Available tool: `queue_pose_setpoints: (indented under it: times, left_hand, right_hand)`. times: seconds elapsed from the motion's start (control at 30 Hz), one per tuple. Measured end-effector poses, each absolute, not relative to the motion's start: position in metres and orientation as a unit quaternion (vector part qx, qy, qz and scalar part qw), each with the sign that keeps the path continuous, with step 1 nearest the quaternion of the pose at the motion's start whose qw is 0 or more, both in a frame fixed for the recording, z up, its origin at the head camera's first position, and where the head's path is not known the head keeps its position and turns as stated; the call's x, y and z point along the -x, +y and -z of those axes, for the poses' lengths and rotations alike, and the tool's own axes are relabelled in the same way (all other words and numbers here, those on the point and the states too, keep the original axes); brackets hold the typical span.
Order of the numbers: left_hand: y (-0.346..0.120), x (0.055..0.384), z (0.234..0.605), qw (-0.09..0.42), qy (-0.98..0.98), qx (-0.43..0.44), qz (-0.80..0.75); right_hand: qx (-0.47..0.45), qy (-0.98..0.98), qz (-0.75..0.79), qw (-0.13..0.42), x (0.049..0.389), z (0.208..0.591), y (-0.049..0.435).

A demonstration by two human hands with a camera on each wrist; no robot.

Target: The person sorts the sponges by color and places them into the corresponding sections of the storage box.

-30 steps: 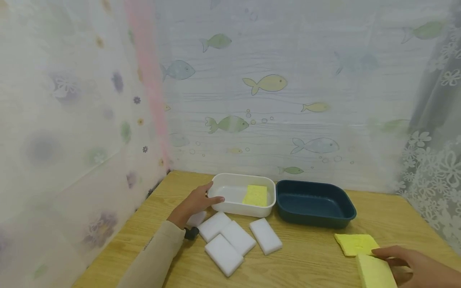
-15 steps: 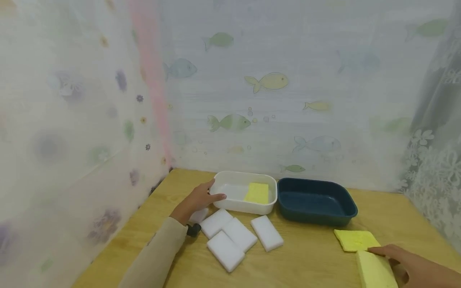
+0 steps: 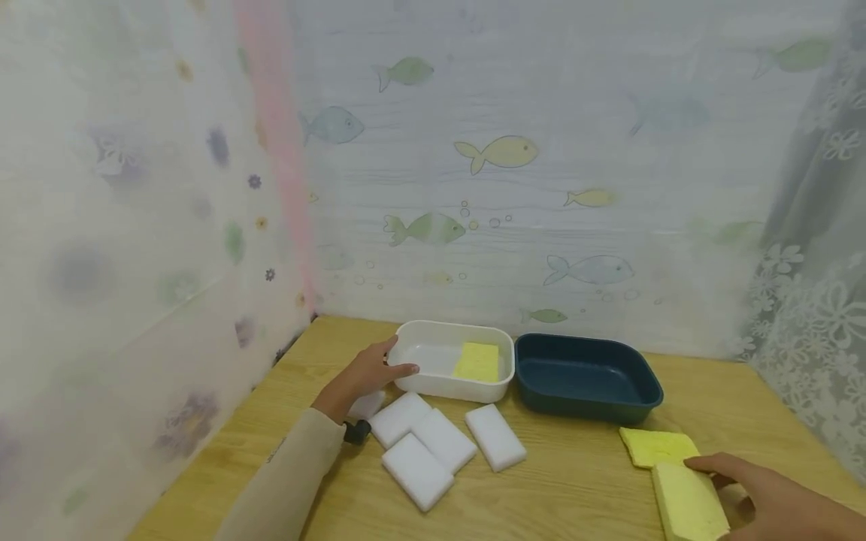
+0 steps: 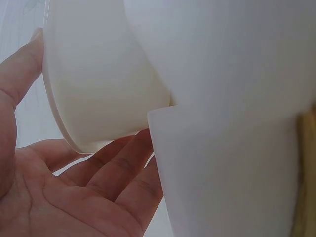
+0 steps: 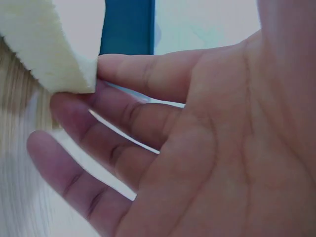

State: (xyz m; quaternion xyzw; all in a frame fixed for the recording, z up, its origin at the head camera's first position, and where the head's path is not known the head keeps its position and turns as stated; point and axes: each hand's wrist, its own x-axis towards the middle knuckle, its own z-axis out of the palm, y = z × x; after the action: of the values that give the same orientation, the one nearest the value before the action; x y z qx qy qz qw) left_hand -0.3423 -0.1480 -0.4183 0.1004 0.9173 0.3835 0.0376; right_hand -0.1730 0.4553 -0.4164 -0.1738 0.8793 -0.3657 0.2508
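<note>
My left hand point(image 3: 365, 376) holds the left end of a white plastic tub point(image 3: 446, 387), thumb over its front rim and fingers round the end. The left wrist view shows the tub wall point(image 4: 98, 74) between thumb and fingers. A flat yellow sponge point(image 3: 479, 362) lies inside the tub. At the lower right, my right hand point(image 3: 764, 496) grips a thick pale-yellow sponge point(image 3: 690, 502) by its edges. In the right wrist view the fingers touch that sponge's corner point(image 5: 44, 44). Just behind it lies another yellow sponge point(image 3: 659, 448), partly overlapped in the head view.
A dark blue tub point(image 3: 588, 379) stands right beside the white one, with nothing in it. Several white sponges point(image 3: 418, 472) lie on the wooden table point(image 3: 561, 488) before the white tub, one point(image 3: 367, 406) partly hidden by my left wrist. Printed curtains point(image 3: 501, 225) hang behind.
The right hand and its sponge have shifted slightly left, and its thumb now shows at the sponge's near edge. The left hand keeps its place on the white tub; the head view shifts a little.
</note>
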Motion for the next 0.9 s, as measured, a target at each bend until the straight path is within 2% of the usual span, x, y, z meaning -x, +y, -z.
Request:
queue_pose_setpoints:
  times: [0.27, 0.57, 0.9]
  left_hand:
    - [-0.149, 0.340, 0.421, 0.035, 0.917, -0.098, -0.385]
    - [-0.145, 0.343, 0.416, 0.028, 0.916, -0.104, -0.387]
    - [-0.148, 0.344, 0.421, 0.030, 0.915, -0.103, -0.389]
  right_hand:
    - [0.204, 0.918, 0.297, 0.168, 0.174, 0.411, 0.449]
    - [0.189, 0.933, 0.266, 0.154, 0.176, 0.398, 0.441]
    - [0.235, 0.927, 0.277, 0.090, 0.185, 0.379, 0.414]
